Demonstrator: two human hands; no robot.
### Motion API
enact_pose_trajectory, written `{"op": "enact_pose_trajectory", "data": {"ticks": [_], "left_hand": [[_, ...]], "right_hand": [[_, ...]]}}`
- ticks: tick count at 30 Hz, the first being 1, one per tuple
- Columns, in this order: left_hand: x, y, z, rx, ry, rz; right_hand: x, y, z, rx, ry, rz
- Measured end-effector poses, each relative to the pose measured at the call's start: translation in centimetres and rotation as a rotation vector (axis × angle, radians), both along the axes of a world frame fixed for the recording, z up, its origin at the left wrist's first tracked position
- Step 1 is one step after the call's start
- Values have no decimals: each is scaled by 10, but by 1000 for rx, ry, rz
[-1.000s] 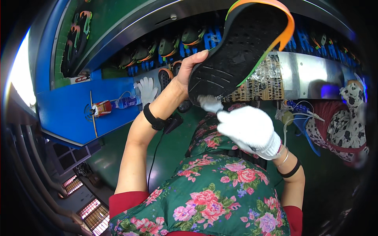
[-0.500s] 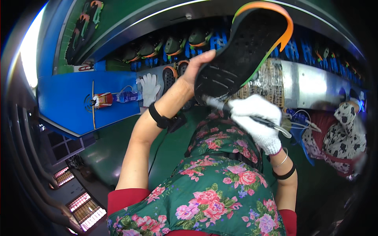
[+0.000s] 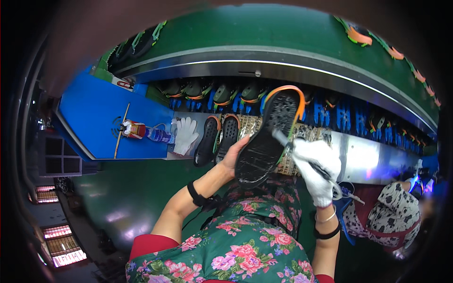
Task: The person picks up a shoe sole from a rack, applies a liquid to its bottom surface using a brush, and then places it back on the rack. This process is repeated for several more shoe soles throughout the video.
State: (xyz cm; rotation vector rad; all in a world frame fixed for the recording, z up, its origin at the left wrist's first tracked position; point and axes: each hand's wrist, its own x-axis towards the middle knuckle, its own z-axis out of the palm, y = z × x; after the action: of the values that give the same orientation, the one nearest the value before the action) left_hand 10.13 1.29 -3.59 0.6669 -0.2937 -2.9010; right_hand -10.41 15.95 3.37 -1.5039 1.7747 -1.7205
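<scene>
So we've got a black shoe sole (image 3: 264, 153) with orange and green edging, and our bare left hand (image 3: 232, 155) is clamped on its left edge, nearer the end closest to us. Most of the sole sticks out past that grip, slanting up and right, orange end farthest away. Our right hand (image 3: 316, 162), in a white knit glove, is closed around a brush (image 3: 281, 137) whose blurry tip is over the middle of the sole; we can't quite tell if it's touching. Behind that there's a shiny metal ledge (image 3: 373, 162), with two more soles (image 3: 206, 141) side by side, a spare white glove (image 3: 185, 136) just left of them, then a bottle (image 3: 160, 136) and a red-and-white packet (image 3: 134, 130) on a blue panel (image 3: 99, 122). A green belt (image 3: 226, 33) runs across the top, green floor (image 3: 127, 198) down below, and another person (image 3: 394, 214) is off right. Print-wise, the brown wrap (image 3: 290, 166) on the ledge carries rows of dark lettering, and the bottle has a blue label, its writing too small for us.
</scene>
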Motion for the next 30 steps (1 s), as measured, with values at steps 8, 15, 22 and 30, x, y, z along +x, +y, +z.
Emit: {"op": "enact_pose_trajectory", "data": {"ticks": [8, 15, 22, 30], "left_hand": [[31, -142, 91, -556, 645, 94], [37, -283, 116, -282, 370, 1013], [-40, -205, 94, -942, -138, 1055], [-263, -133, 65, -2480, -695, -160]], "right_hand": [[-10, 33, -29, -117, -906, -142], [14, 19, -65, 49, -1028, -71], [14, 40, -78, 112, -1022, -123], [-11, 84, -86, -12, -1174, -333]]}}
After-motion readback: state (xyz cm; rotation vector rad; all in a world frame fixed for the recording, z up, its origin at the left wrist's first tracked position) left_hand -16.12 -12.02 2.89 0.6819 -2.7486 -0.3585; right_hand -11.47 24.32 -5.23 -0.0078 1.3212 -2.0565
